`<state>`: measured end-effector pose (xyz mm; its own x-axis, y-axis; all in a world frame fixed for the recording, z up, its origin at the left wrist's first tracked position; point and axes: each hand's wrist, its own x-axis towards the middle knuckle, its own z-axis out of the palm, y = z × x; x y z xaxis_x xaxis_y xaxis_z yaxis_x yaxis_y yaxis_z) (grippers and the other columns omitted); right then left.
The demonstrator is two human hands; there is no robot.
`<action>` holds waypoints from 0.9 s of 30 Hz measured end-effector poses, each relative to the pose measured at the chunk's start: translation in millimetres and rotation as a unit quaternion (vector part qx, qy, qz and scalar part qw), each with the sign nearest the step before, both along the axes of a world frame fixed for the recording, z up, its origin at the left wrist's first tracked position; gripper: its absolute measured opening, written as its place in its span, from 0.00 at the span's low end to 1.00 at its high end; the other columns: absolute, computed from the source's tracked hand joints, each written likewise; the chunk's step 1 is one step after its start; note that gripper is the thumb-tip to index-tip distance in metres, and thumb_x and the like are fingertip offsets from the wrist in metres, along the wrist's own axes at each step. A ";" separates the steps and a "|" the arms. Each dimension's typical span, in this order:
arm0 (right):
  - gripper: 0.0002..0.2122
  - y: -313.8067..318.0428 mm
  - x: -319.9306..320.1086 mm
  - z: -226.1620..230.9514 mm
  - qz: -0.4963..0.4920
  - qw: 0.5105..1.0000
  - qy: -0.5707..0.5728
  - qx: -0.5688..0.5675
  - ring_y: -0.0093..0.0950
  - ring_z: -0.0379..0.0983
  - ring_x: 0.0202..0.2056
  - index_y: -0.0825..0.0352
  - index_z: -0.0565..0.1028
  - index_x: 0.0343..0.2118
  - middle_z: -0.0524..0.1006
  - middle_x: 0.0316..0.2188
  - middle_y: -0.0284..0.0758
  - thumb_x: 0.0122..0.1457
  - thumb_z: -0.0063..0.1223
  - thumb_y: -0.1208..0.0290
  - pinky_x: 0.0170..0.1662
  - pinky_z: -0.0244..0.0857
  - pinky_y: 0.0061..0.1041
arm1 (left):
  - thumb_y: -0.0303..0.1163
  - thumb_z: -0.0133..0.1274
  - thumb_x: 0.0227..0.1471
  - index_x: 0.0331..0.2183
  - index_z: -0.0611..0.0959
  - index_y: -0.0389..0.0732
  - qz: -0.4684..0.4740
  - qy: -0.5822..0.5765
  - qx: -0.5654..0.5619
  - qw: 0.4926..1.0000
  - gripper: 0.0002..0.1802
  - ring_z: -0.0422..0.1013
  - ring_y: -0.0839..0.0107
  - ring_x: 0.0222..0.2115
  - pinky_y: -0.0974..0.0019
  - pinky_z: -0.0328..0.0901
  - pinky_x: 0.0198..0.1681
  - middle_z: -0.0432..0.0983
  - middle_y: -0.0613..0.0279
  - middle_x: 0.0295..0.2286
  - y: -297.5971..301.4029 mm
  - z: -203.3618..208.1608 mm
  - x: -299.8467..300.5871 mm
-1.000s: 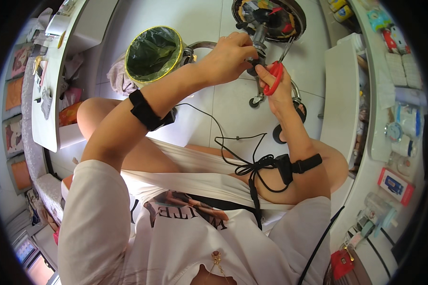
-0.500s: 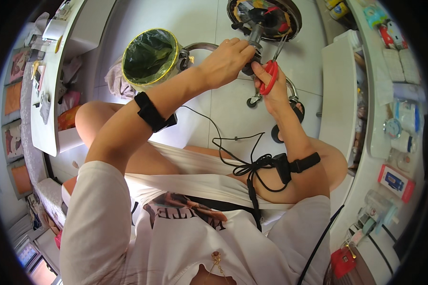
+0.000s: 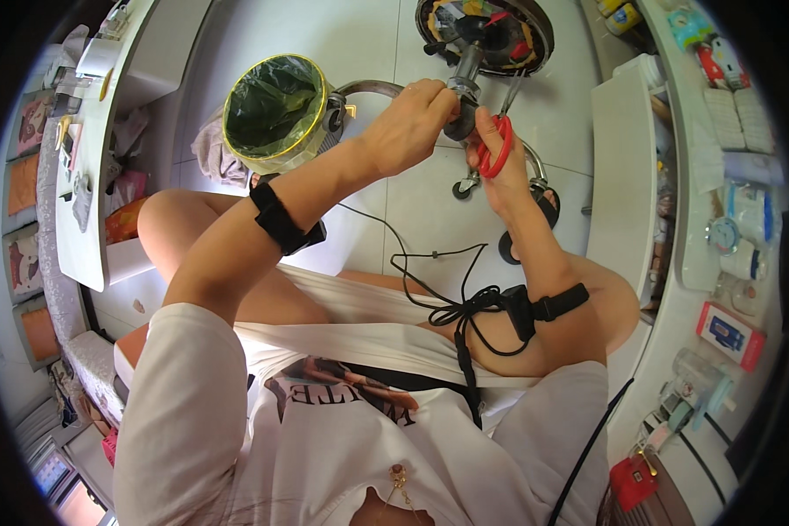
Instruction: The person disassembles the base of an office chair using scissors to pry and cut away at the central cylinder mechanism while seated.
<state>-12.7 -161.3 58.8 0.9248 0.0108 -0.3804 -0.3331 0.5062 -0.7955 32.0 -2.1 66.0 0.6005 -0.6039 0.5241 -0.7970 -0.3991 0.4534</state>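
A stool lies tipped over on the floor, the underside of its round seat (image 3: pixel 533 54) facing me and its metal post (image 3: pixel 470 66) pointing my way. At the near end is a dark round caster (image 3: pixel 461 123). My left hand (image 3: pixel 409 129) has its fingers closed at the caster's left side; its fingertips are partly hidden. Red-handled scissors (image 3: pixel 496 156) are held in my right hand (image 3: pixel 501 180), blades pointing away beside the post. The thumb and fingers of that hand also reach the caster's right side. Whether anything thin is pinched between the hands cannot be made out.
A yellow-rimmed bin (image 3: pixel 276 114) with a dark liner stands left of the stool, by a crumpled cloth (image 3: pixel 219 151). Curved chrome legs with more casters (image 3: pixel 463 188) extend nearby. A bundled black cable (image 3: pixel 465 307) rests on my lap. White furniture flanks both sides.
My left hand has drawn slightly left and toward me, so more of the dark caster shows. My right hand keeps the scissors, its fingers shifted a little.
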 end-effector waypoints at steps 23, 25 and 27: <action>0.19 7.0 -11.2 -16.5 0.029 0.985 -0.053 -0.163 0.15 0.59 0.19 0.67 0.64 0.33 0.69 0.23 0.28 0.43 0.65 0.71 0.20 0.53 0.13 | 0.17 0.49 0.40 0.27 0.70 0.34 0.051 0.047 -0.042 0.997 0.08 0.66 0.51 0.28 0.57 0.62 0.30 0.68 0.50 0.25 -12.3 5.1 13.2; 0.15 8.2 -9.9 -13.0 0.015 0.994 -0.038 -0.101 0.15 0.58 0.18 0.66 0.66 0.30 0.69 0.21 0.28 0.46 0.62 0.68 0.20 0.51 0.13 | 0.18 0.50 0.41 0.27 0.70 0.34 0.056 0.066 -0.050 0.995 0.07 0.66 0.51 0.28 0.58 0.63 0.30 0.68 0.50 0.25 -8.4 4.0 10.9; 0.11 5.8 -4.2 -4.9 -0.011 1.000 -0.014 -0.003 0.15 0.57 0.16 0.65 0.69 0.26 0.69 0.20 0.27 0.50 0.58 0.65 0.20 0.49 0.14 | 0.19 0.50 0.42 0.28 0.71 0.35 0.055 0.088 -0.057 0.993 0.06 0.66 0.51 0.28 0.58 0.63 0.30 0.68 0.51 0.25 -2.3 2.9 9.1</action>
